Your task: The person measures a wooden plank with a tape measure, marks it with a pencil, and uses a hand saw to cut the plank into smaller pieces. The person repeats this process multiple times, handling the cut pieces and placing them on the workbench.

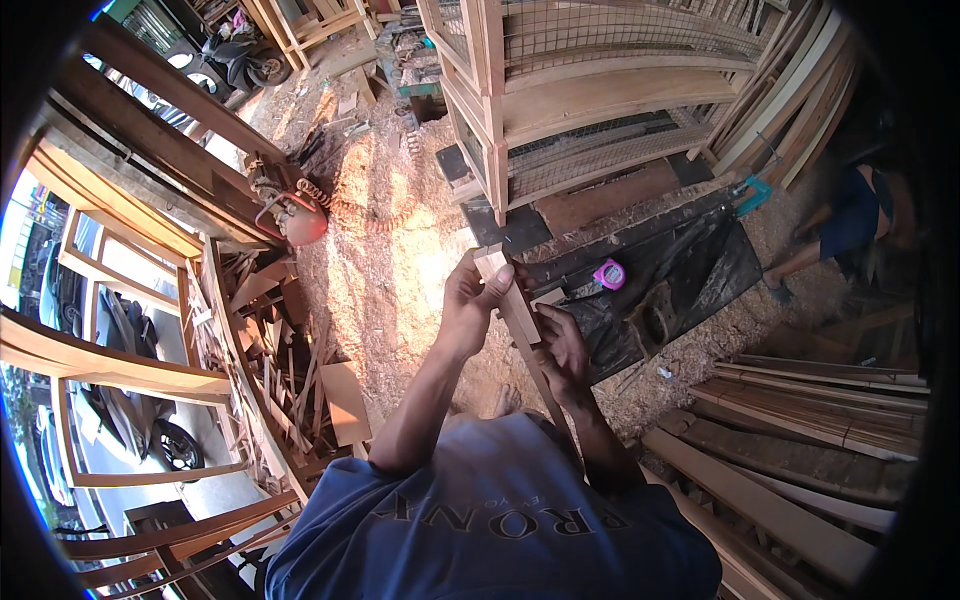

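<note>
In front of my chest, my left hand (468, 303) grips the upper end of a short, pale wooden block (518, 312), thumb pressed on its face. My right hand (564, 352) is closed around the lower part, where a longer, narrow wooden strip (548, 388) runs down toward my shirt. Whether block and strip are joined or just held together, I cannot tell. To the right, a pink tape measure (610, 273) lies on a dark work surface (690, 270). A handsaw (652, 318) with a brown handle lies near its front edge.
Ahead stands a wooden frame with wire mesh (600, 95). A turquoise-framed tool (752, 194) lies near another person (850, 225) at right. Stacked boards (770, 490) fill the lower right. Wood offcuts (285, 370) and a red tank (303, 222) with coiled hose are left, amid sawdust.
</note>
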Demonstrator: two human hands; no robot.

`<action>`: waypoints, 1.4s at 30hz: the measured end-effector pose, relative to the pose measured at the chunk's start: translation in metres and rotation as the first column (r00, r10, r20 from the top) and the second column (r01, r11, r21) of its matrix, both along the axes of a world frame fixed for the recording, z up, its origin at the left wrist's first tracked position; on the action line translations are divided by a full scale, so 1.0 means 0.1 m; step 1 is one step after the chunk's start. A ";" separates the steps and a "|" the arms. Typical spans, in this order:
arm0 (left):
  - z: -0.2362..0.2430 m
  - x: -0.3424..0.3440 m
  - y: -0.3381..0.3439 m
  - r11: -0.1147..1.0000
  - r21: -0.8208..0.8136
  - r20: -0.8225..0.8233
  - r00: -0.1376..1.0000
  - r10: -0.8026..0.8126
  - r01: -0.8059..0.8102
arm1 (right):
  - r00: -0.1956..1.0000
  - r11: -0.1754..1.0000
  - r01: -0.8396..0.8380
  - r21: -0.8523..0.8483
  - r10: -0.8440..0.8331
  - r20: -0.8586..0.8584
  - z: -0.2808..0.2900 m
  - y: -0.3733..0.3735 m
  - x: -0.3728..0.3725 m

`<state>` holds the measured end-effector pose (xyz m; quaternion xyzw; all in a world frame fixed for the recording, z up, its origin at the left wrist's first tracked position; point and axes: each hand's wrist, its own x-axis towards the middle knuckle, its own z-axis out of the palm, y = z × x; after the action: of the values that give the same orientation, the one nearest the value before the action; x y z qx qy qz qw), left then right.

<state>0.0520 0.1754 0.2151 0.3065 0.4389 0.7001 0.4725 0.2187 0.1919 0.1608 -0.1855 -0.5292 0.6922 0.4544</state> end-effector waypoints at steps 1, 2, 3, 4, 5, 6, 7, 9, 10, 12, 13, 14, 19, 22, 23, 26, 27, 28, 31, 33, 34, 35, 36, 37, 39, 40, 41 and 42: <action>0.00 0.00 0.00 1.000 -0.026 -0.010 1.000 0.013 -0.013 | 0.993 0.998 0.069 0.000 -0.069 0.095 0.01 -0.03 -0.02; 0.01 0.00 -0.01 0.998 -0.053 -0.019 1.000 0.025 -0.026 | 0.976 0.995 0.097 0.032 -0.102 0.192 0.01 -0.06 -0.05; 0.03 0.01 -0.03 0.996 -0.084 -0.026 0.999 0.036 -0.038 | 0.950 0.989 0.137 0.064 -0.149 0.275 0.02 -0.08 -0.07; 0.04 0.03 -0.04 0.996 -0.051 -0.034 0.997 0.073 -0.075 | 0.944 0.987 0.152 0.060 -0.163 0.285 0.03 -0.11 -0.09; 0.06 0.05 -0.04 0.994 -0.018 -0.043 0.993 0.111 -0.112 | 0.950 0.991 0.127 0.034 -0.131 0.285 0.04 -0.12 -0.11; 0.07 0.06 -0.06 0.989 0.045 -0.051 0.988 0.144 -0.142 | 0.953 0.992 0.124 -0.005 -0.118 0.278 0.05 -0.14 -0.12; 0.07 0.05 -0.08 0.986 0.004 -0.059 0.985 0.165 -0.165 | 0.960 0.993 0.107 -0.053 -0.089 0.265 0.05 -0.14 -0.14; 0.05 0.04 -0.10 0.981 -0.011 -0.081 0.978 0.190 -0.192 | 0.966 0.985 0.070 -0.158 -0.027 0.259 0.04 -0.14 -0.16; 0.03 0.00 -0.12 0.984 -0.037 -0.075 0.983 0.170 -0.173 | 0.972 0.977 0.036 -0.208 0.014 0.234 0.03 -0.14 -0.17; -0.02 -0.05 -0.15 0.982 -0.025 -0.090 0.979 0.183 -0.186 | 0.980 0.964 0.014 -0.265 0.040 0.197 0.01 -0.14 -0.21; -0.05 -0.06 -0.17 0.977 -0.058 -0.094 0.976 0.198 -0.204 | 0.986 0.959 -0.002 -0.284 0.049 0.159 0.00 -0.15 -0.22; -0.09 -0.05 -0.20 0.978 -0.020 -0.066 0.976 0.207 -0.209 | 0.985 0.954 -0.013 -0.300 0.065 0.162 -0.02 -0.17 -0.25; -0.23 -0.01 -0.26 0.942 0.026 0.015 0.942 0.335 -0.335 | 0.972 0.967 -0.007 -0.255 0.067 0.227 -0.09 -0.30 -0.38; -0.27 0.00 -0.27 0.920 -0.010 0.066 0.918 0.391 -0.391 | 0.982 0.988 0.005 -0.155 0.024 0.188 -0.11 -0.37 -0.43; -0.28 -0.01 -0.27 0.927 0.022 0.073 0.925 0.372 -0.374 | 0.986 0.994 0.013 -0.112 0.006 0.166 -0.11 -0.38 -0.43; -0.29 -0.05 -0.27 0.944 0.093 0.172 0.939 0.297 -0.316 | 0.983 0.987 0.017 -0.159 0.013 0.183 -0.12 -0.39 -0.43; -0.28 -0.08 -0.29 0.953 0.088 0.222 0.938 0.265 -0.290 | 0.987 0.985 0.009 -0.170 0.019 0.161 -0.12 -0.39 -0.43; -0.28 -0.10 -0.29 0.957 0.065 0.267 0.929 0.257 -0.283 | 0.970 0.982 0.022 -0.187 0.024 0.243 -0.12 -0.38 -0.42; -0.29 -0.15 -0.30 0.965 0.072 0.299 0.929 0.220 -0.252 | 0.975 0.978 0.001 -0.207 0.045 0.216 -0.10 -0.36 -0.42; -0.31 -0.15 -0.30 0.961 0.081 0.274 0.933 0.234 -0.265 | 0.959 0.982 0.002 -0.191 0.052 0.279 -0.09 -0.36 -0.42; -0.33 -0.14 -0.29 0.955 0.085 0.256 0.932 0.256 -0.286 | 0.946 0.982 0.014 -0.190 0.049 0.322 -0.09 -0.36 -0.42; -0.35 -0.12 -0.29 0.950 0.081 0.242 0.931 0.274 -0.301 | 0.956 0.985 0.009 -0.170 0.042 0.291 -0.09 -0.37 -0.42; -0.37 -0.11 -0.28 0.945 0.094 0.204 0.935 0.291 -0.315 | 0.961 0.987 0.018 -0.161 0.027 0.274 -0.10 -0.38 -0.43; -0.40 -0.10 -0.28 0.941 0.102 0.169 0.938 0.303 -0.323 | 0.968 0.989 0.021 -0.147 0.016 0.249 -0.11 -0.39 -0.43; -0.44 -0.09 -0.27 0.939 0.093 0.132 0.939 0.317 -0.330 | 0.963 0.995 0.030 -0.098 -0.003 0.268 -0.14 -0.41 -0.45; -0.46 -0.09 -0.28 0.942 0.073 0.129 0.939 0.318 -0.329 | 0.967 0.997 0.038 -0.061 -0.021 0.254 -0.16 -0.42 -0.45; -0.48 -0.09 -0.28 0.944 0.068 0.131 0.940 0.314 -0.324 | 0.968 0.998 0.036 -0.060 -0.020 0.251 -0.18 -0.42 -0.46; -0.49 -0.10 -0.28 0.948 0.064 0.132 0.944 0.302 -0.312 | 0.974 0.998 0.041 -0.044 -0.030 0.226 -0.20 -0.42 -0.46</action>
<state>0.0422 0.1474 0.1661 0.2114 0.4220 0.8003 0.3699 0.1727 0.1499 0.1409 -0.2833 -0.5568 0.6710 0.3993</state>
